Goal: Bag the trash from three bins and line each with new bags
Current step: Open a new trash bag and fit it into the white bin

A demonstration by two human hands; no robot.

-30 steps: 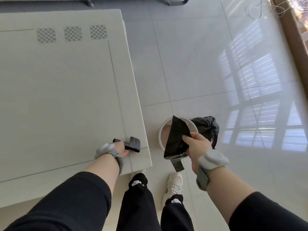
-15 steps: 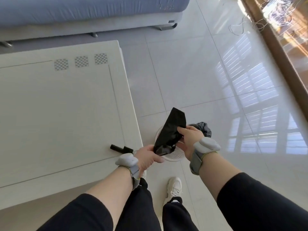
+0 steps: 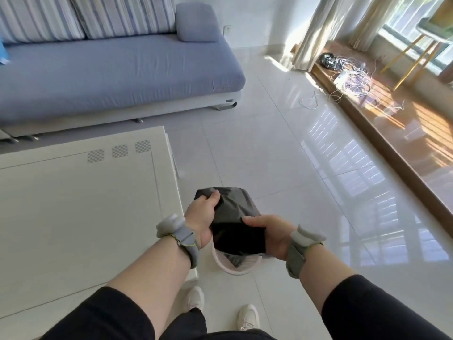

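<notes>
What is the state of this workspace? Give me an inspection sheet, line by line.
Surface: white table at left, glossy tiled floor under the bin.
Job's things: black bag held above a white bin on the floor.
Clutter: nothing seen on the table.
Hands: left hand grips the bag's far edge; right hand grips its near side, fingers on top.
Cables: tangled white wires on the wooden ledge by the window.
Surroundings: blue sofa, curtains, grey wristbands on both wrists.
</notes>
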